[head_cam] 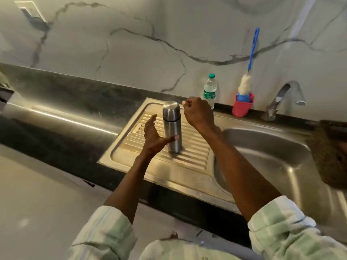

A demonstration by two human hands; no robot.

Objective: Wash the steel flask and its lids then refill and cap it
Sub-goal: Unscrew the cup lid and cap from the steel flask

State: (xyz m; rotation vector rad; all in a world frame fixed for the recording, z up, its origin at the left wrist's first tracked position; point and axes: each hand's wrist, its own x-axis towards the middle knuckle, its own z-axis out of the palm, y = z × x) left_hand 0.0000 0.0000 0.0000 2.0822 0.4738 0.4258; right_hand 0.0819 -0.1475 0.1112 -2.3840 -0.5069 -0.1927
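The steel flask (172, 126) stands upright on the ribbed draining board (189, 156) left of the sink basin, with its steel cap on top. My left hand (154, 136) is just left of the flask, fingers straight, the thumb lying across the flask's lower body. My right hand (197, 112) hovers to the right of the cap with its fingers curled, holding nothing that I can see.
A plastic water bottle with a green cap (210, 90) stands behind the draining board. A red holder (242, 107) carries a blue-handled bottle brush (252, 51). The tap (281, 99) rises at the back right over the sink basin (272, 160). Dark countertop (65, 102) lies to the left.
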